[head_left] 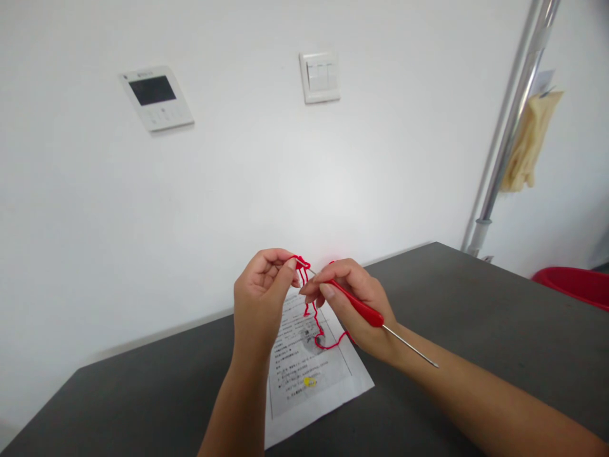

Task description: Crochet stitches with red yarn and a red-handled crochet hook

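Between thumb and fingertips my left hand (264,279) pinches a small piece of red yarn work (301,261). My right hand (356,298) is closed around the red handle of a crochet hook (366,310), whose thin metal shaft runs out behind toward the wrist. The front metal tip reaches into the yarn loops at my left fingertips. Red yarn strands (318,324) hang below the hands, and one curls over the paper toward the right hand. Under them lies a printed sheet (323,403) with a yellow mark on it.
The dark grey table (457,304) meets a white wall. On the wall are an intercom panel (159,98) and a light switch (320,77). A metal pole (511,127) stands at the right, with yellow gloves (530,146) hanging behind it. A red chair (573,284) shows at the right edge.
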A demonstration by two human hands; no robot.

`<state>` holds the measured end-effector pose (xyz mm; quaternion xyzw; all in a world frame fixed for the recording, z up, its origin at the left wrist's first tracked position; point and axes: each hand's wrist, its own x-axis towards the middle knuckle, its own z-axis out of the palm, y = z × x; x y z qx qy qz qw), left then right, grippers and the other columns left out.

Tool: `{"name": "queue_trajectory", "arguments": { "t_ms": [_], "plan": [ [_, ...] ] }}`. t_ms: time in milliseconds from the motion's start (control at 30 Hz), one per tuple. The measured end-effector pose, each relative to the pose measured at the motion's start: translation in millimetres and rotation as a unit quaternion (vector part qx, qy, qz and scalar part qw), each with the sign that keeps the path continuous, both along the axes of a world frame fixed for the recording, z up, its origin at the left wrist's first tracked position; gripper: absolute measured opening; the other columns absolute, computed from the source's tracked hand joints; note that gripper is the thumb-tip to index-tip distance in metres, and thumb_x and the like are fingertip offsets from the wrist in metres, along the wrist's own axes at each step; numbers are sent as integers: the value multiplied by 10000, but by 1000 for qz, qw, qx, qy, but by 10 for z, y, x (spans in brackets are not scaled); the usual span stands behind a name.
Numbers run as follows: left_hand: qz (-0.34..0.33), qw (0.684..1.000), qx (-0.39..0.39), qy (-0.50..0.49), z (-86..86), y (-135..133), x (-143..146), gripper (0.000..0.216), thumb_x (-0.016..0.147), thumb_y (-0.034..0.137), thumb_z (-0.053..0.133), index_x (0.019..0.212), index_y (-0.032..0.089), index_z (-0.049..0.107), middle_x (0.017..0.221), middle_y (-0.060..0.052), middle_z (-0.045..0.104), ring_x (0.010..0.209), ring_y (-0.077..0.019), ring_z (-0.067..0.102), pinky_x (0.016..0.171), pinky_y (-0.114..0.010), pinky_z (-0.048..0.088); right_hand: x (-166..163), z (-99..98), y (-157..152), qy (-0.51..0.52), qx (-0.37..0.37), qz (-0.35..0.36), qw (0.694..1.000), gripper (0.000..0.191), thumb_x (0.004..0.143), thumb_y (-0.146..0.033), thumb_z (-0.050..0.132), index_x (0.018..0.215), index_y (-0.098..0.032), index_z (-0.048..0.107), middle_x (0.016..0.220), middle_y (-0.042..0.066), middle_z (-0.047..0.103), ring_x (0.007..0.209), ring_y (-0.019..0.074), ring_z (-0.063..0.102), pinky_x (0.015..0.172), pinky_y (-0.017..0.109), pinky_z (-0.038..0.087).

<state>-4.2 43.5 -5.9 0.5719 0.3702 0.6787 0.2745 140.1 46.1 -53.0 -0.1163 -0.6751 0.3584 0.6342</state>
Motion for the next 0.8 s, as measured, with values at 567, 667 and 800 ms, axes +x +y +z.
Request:
{"name": "queue_trajectory", "arguments": {
  "t_ms": [567,667,800],
  "plan": [
    [68,997,40,20,-17,-40,79,21,771,176,723,786,187,712,646,11,711,597,-143,679,585,-253,563,56,132,-105,-118,60,-148,980,96,1017,-238,521,999,-232,615,882,34,743,708,143,698,662,272,560],
    [83,995,42,31,-30,-51,110,18,772,178,719,783,188,709,659,6,719,613,-151,691,601,-263,574,53,120,-77,-142,106,-190,966,113,1011,-226,511,976,-239,618,899,40,745,754,162,702,715,286,563],
    [91,994,41,35,-57,-52,129,29,774,168,714,785,193,706,670,6,720,637,-155,699,621,-266,577,51,95,-15,-174,185,-212,944,140,996,-203,499,947,-242,624,858,51,733,795,199,688,753,325,560]
  ]
}}
